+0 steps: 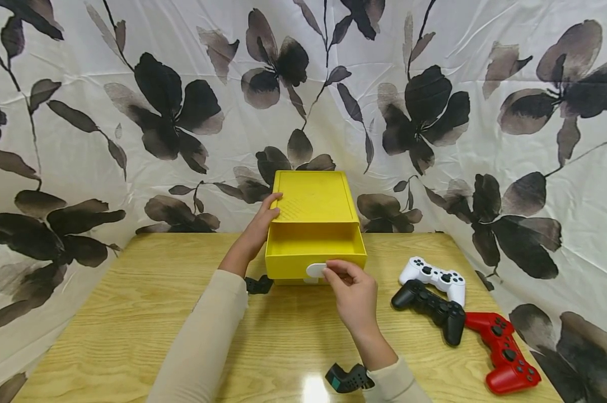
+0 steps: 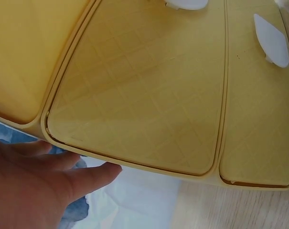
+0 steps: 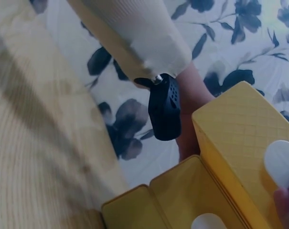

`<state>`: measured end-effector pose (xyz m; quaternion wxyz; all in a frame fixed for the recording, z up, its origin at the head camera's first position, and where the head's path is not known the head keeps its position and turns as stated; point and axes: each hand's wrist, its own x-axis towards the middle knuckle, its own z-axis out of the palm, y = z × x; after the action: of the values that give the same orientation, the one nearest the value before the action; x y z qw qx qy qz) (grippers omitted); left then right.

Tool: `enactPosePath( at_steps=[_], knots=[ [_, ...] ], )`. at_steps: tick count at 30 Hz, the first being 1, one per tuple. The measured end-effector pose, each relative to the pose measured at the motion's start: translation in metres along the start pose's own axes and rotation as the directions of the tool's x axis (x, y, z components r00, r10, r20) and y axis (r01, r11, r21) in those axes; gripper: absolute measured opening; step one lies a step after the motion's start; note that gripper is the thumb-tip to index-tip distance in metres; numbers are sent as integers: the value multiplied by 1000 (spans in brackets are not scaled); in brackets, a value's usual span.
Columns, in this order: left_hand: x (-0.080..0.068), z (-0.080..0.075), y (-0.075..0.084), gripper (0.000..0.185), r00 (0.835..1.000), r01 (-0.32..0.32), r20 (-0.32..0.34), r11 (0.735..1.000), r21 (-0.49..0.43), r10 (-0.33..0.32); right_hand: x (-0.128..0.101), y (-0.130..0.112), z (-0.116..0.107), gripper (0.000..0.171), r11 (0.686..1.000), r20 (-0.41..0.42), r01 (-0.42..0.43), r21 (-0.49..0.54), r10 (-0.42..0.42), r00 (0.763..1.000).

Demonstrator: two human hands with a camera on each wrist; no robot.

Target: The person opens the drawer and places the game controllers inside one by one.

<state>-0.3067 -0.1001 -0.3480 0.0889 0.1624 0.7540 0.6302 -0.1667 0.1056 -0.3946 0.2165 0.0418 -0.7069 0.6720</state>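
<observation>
A yellow drawer box stands at the back of the table, its top drawer pulled out toward me. My right hand pinches the white oval handle on that drawer's front between thumb and fingers. Against the box's left side rests my left hand. In the left wrist view its fingers reach out fairly straight along the box edge. Lower drawer fronts sit closed there, with white handles. The right wrist view shows the extended drawer's front, with fingertips at its handle.
On the right of the wooden table lie a white game controller, a black one and a red one. A floral cloth hangs behind the table. Each wrist wears a black device.
</observation>
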Motion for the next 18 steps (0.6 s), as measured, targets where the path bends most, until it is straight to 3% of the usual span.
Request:
enactPosePath(
  at_steps=[6, 18],
  knots=[
    [12, -4, -20, 51, 1000, -1, -14, 1000, -11, 1, -1, -1, -3, 16, 1000, 13, -5, -19, 5, 1000],
    [11, -7, -21, 51, 999, 44, 6, 999, 23, -44, -1, 2, -37, 10, 983, 4, 35, -177, -35, 999]
  ],
)
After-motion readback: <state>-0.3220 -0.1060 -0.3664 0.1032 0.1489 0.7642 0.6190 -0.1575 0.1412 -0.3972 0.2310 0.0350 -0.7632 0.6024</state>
